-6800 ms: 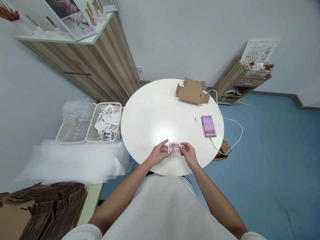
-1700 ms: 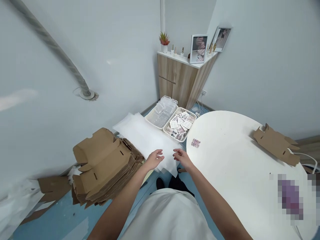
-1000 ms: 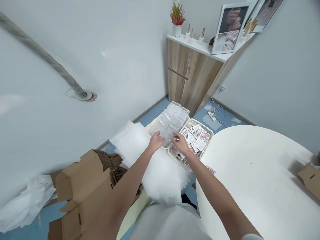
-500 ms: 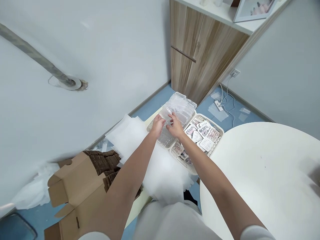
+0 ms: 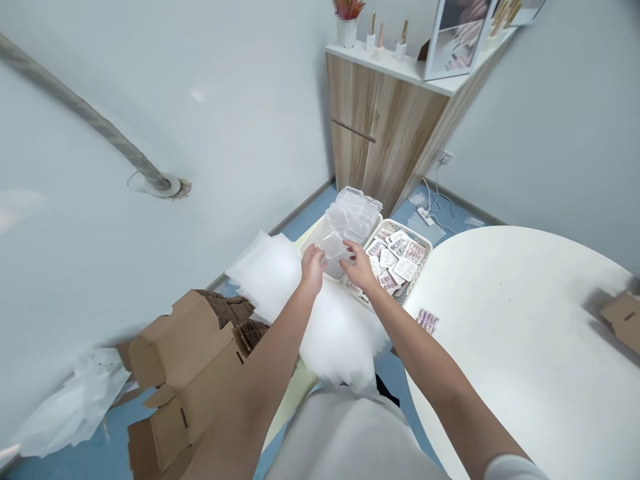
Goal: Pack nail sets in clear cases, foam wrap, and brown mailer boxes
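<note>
Clear plastic case (image 5: 331,244) sits between your left hand (image 5: 313,267) and right hand (image 5: 360,268), at the white basket (image 5: 314,235) of spare cases (image 5: 357,217); your fingers (image 5: 352,246) curl half-closed, grip impossible to confirm. One nail set (image 5: 428,321) lies uncased on the tabletop (image 5: 505,373); the cardboard box (image 5: 623,320) is cut off.

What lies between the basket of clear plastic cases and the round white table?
A second white basket holding cards, as the head view shows.
</note>
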Tool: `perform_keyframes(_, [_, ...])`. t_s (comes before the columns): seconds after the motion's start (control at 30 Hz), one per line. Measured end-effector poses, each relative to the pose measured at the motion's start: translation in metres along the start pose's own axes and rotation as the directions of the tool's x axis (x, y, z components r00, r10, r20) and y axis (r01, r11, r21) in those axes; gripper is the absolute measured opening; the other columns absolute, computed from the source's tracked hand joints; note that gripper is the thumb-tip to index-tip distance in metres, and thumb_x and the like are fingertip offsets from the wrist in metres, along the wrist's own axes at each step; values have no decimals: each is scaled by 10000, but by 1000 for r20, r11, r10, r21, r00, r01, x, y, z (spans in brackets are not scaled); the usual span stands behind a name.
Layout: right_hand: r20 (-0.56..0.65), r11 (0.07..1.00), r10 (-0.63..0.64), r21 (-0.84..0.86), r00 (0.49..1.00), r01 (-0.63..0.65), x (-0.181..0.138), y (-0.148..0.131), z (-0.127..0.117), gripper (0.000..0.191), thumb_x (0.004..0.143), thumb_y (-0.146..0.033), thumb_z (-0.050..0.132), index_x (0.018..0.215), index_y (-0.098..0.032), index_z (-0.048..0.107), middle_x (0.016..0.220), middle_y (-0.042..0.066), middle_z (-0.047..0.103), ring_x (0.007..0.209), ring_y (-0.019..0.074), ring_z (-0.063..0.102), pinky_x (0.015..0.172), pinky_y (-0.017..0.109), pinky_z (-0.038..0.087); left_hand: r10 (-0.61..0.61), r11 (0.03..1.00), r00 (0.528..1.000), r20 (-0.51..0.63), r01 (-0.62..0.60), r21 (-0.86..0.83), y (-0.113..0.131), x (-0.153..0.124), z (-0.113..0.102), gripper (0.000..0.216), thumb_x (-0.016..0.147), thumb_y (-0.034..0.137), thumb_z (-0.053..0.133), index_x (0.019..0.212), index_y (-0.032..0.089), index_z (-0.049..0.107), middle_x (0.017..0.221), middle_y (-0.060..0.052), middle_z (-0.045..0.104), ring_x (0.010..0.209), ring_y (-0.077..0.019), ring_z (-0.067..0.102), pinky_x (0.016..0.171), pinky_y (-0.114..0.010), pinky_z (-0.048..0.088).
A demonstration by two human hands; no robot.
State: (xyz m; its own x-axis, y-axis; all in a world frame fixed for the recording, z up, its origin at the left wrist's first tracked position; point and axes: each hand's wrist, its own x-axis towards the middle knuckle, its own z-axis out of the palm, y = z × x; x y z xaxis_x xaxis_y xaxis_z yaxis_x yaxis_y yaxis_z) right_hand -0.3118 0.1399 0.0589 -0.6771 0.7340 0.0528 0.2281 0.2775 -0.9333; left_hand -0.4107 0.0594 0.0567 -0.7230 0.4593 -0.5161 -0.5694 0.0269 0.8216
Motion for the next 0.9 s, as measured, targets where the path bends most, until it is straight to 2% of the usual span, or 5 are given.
perform_keyframes(0.27, [-102,986,96,148,990,-81,-124,-11,-22,345,684,-233,531,1027,-225,568,1031,49,538,884,159,535,756,312,450,107,990,993,48,-111,89,-40,-107,-38,346,625,275,615,954,217,527,839,7,490,679,-73,527,642,-247,449])
perform_keyframes(0.47, [-241,884,320,425,916,-197,-218,-22,-55,392,671,-310,592,1051,-238,530,1065,50,526,842,145,566,802,325,438,-112,992,934,339,84,97,-73,-184,-53,324,566,267,693,788,179,475,732,13,553,642,-79,552,652,-245,441])
perform_keyframes(0.57, [-316,804,457,547,831,-234,-263,-28,-76,477,640,-355,628,1082,-251,483,1091,57,509,803,144,579,755,327,460,-205,979,863,461,186,85,-88,-215,-47,342,557,258,710,765,176,451,707,13,566,649,-88,569,694,-266,450])
perform_keyframes(0.67, [-285,735,535,622,795,-272,-304,-26,-94,493,607,-396,650,1049,-244,492,997,51,555,752,155,592,693,332,478,-256,966,811,526,230,116,-105,-242,-34,352,550,262,719,756,177,445,723,8,577,665,-97,581,716,-277,455])
perform_keyframes(0.9, [-432,717,596,667,677,-206,-381,-4,-136,399,594,-384,667,929,-216,529,691,-21,558,620,127,580,644,305,465,-377,910,680,629,143,390,-156,-289,3,361,550,283,717,785,178,463,663,28,568,636,-97,576,651,-239,434])
